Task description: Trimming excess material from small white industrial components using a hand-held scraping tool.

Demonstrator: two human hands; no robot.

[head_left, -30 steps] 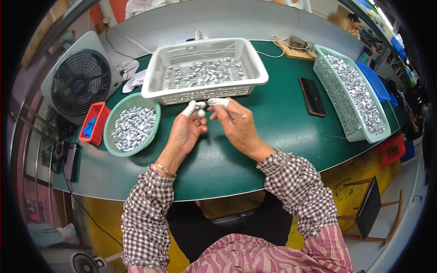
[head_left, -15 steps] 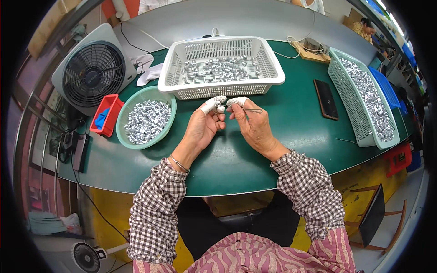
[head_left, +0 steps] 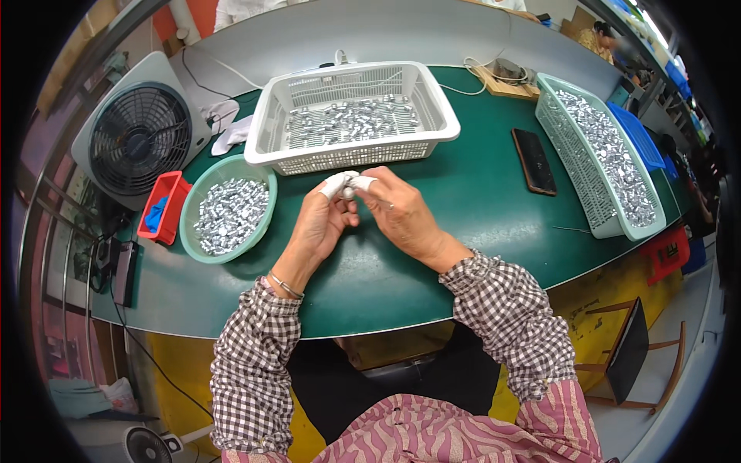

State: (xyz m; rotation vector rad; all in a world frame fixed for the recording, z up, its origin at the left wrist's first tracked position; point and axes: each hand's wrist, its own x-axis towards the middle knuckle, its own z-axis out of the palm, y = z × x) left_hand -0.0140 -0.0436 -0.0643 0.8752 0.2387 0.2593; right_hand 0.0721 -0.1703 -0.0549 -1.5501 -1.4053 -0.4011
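My left hand (head_left: 315,224), its thumb and finger wrapped in white coverings, pinches a small silver metal part (head_left: 349,194). Close against it, my right hand (head_left: 407,217) is closed round a thin metal tool (head_left: 390,206), of which only a short bit shows; its exact kind is hidden. The white-covered fingertips of both hands meet at the part, so the contact is mostly hidden. Just beyond them stands a white plastic basket (head_left: 351,160) with many silver parts spread over its bottom. Left of my left hand, a pale green bowl (head_left: 272,202) holds a heap of similar parts.
At the right lie a phone (head_left: 533,162) and a long green basket (head_left: 567,166) of silver parts, with a thin rod (head_left: 572,228) near it. A red bin (head_left: 164,207) and a box fan (head_left: 139,131) stand at the left. The green table (head_left: 370,301) has a curved front edge.
The right hand has turned and closed in on the left; its tool, which stuck out to the right, is now mostly hidden. The whole view has shifted slightly.
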